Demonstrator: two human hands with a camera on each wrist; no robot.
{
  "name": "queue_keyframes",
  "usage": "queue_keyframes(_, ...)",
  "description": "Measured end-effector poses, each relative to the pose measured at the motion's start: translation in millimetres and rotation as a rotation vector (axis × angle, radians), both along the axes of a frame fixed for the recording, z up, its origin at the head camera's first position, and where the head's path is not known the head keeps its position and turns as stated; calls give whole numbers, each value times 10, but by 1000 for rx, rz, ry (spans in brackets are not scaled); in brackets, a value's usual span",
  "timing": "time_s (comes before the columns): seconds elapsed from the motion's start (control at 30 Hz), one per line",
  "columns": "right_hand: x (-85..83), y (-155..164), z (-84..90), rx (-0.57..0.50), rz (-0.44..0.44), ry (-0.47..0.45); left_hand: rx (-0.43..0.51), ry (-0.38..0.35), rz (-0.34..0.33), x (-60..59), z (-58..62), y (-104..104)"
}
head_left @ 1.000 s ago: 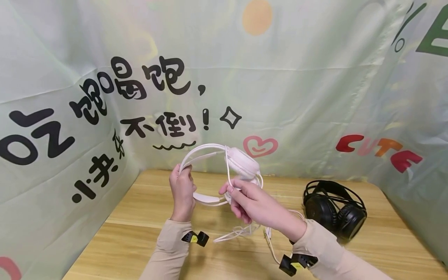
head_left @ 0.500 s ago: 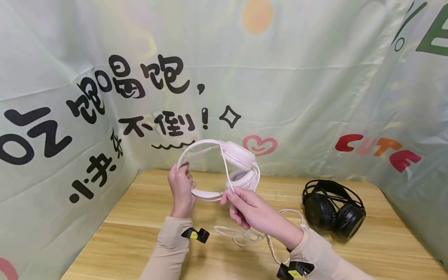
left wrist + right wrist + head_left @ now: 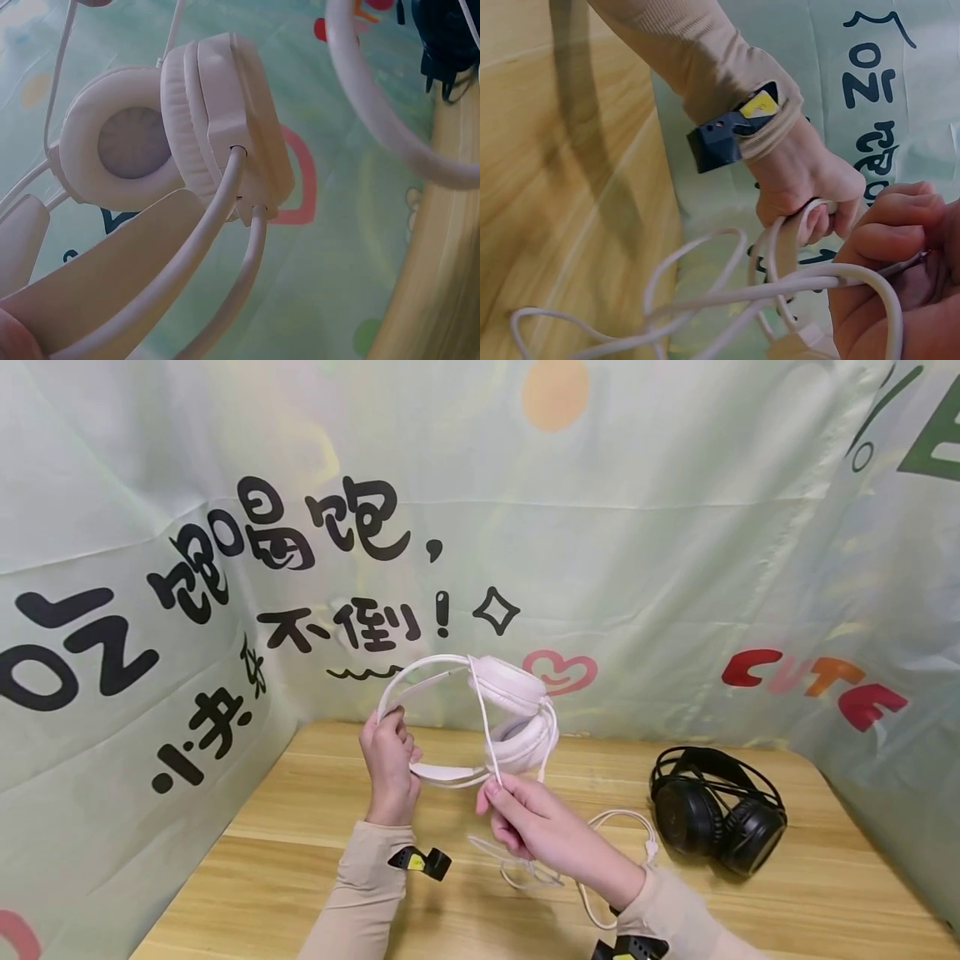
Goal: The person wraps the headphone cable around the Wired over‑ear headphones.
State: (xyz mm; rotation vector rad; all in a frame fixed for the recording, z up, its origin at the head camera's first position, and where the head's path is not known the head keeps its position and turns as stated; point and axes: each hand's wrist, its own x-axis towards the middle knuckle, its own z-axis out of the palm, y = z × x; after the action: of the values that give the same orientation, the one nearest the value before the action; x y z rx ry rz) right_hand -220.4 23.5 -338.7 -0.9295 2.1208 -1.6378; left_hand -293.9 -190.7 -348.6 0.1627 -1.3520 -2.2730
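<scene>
Left hand (image 3: 390, 768) grips the white headphones (image 3: 510, 710) (held above the tabletop (image 3: 300, 852)); right hand (image 3: 525, 822) pinches the cable (image 3: 483, 718), mid-wrap; next, another loop round the earcups.

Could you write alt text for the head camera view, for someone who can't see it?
A person's left hand grips the band of white plastic over-ear headphones held above a light wooden table, while the right hand pinches their thin white cable. Black over-ear headphones lie on the table to the right, before a pale green printed cloth backdrop.
</scene>
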Motion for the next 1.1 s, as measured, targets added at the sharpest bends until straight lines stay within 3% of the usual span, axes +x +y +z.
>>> queue_keyframes(0.5,70,-46,-207,-68,67,-65,90,11,-8,-15,2,-37)
queue_keyframes(0.83,84,-48,-324,-63,58,-14,138,15,-24,9,44,-51)
queue_keyframes(1.1,89,-26,-390,-59,52,-29,163,20,-36,10,58,-67)
